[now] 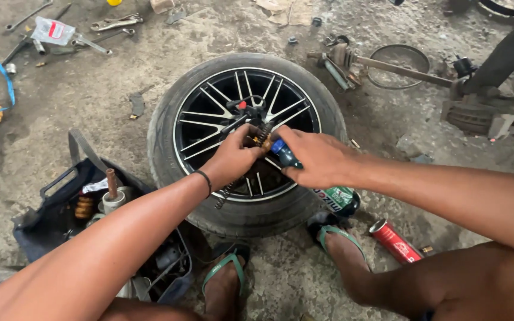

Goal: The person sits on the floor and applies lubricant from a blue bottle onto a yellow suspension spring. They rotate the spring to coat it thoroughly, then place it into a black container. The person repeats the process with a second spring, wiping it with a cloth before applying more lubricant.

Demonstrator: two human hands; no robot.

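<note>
Soft even daylight, faint shadows, sharp centre, wide-angle stretch at edges, no glare

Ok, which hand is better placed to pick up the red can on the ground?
Probably the right hand: the red can lies on its side, below that forearm. The left hand is farther off and grips the threaded part over the wheel.

Both bare arms reach forward and meet in the middle. The left hand (233,159), a dark band at its wrist, is curled with fingers pinched together. The right hand (316,157) is closed in a fist, knuckles up, thumb side toward the left hand, nearly touching it.
</note>
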